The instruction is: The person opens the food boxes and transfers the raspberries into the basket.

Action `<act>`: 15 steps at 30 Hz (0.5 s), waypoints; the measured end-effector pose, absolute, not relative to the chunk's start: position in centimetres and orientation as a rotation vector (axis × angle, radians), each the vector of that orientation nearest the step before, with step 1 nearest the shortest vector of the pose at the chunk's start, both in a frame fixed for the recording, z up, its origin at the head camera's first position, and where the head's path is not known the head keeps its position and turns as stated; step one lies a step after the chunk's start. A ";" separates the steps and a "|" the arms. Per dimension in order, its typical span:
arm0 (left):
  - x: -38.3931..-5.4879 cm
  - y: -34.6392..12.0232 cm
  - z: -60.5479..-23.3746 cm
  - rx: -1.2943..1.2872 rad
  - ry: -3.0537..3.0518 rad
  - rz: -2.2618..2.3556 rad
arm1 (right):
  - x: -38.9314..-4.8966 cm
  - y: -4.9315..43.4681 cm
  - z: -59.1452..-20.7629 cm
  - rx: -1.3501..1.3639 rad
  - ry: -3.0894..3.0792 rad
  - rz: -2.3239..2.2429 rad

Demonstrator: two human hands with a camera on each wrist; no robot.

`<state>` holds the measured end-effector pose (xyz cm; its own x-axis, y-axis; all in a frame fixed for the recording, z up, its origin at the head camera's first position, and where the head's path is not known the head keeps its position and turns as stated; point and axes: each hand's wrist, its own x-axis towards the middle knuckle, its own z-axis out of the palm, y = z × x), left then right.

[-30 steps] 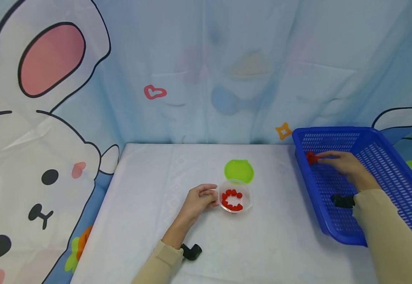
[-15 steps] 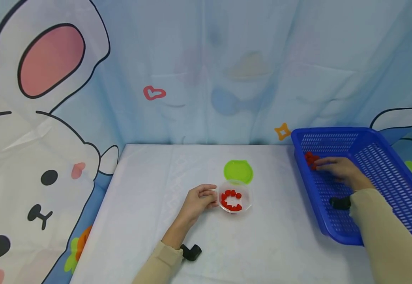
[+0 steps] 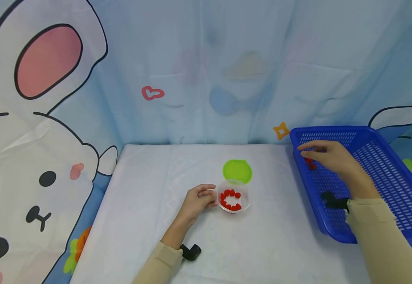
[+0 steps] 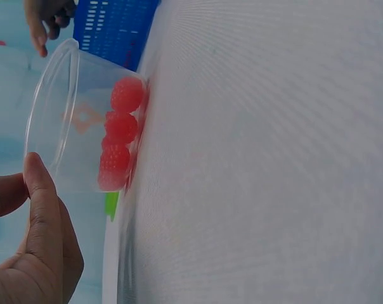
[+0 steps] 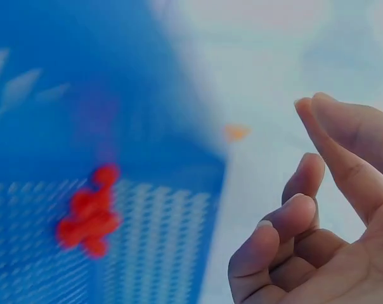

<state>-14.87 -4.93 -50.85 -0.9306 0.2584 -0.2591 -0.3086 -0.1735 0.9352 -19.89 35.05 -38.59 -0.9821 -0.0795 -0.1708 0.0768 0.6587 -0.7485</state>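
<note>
In the head view a clear plastic cup [image 3: 246,197] stands on the white cloth with several red raspberries [image 3: 232,192] inside. My left hand [image 3: 200,201] pinches its rim from the left. The left wrist view shows the fingertips right at the rim and the raspberries [image 4: 118,130] low in the cup [image 4: 84,120]. Over the far left of a blue basket [image 3: 334,236] hovers my right hand [image 3: 334,157], fingers loosely bent, nothing visible between them. More raspberries [image 5: 90,218] lie in the basket [image 5: 160,247], apart from that hand [image 5: 331,209] in the right wrist view.
A green lid [image 3: 238,169] lies just behind the cup. The basket's raised left wall [image 3: 305,197] stands between cup and basket interior. A printed curtain [image 3: 191,79] hangs behind the table.
My right hand was down at the raspberries in the basket; it has risen away from them, up toward the basket's back left rim. My left hand and the cup have stayed put.
</note>
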 end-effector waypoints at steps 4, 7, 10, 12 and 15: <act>-14.9 -5.0 -50.8 -0.055 1.731 2.161 | -18.5 32.2 -37.4 -0.095 2.731 -1.209; -14.8 -5.0 -50.8 -0.055 1.732 2.161 | -17.8 30.4 -37.1 -0.149 2.738 -1.227; -14.8 -5.0 -50.8 -0.059 1.731 2.161 | -17.3 28.9 -37.2 -0.224 2.741 -1.246; -14.8 -5.0 -50.8 -0.059 1.728 2.160 | -17.2 27.9 -37.6 -0.267 2.733 -1.274; -14.8 -5.0 -50.9 -0.052 1.719 2.162 | -17.0 26.4 -38.4 -0.323 2.706 -1.297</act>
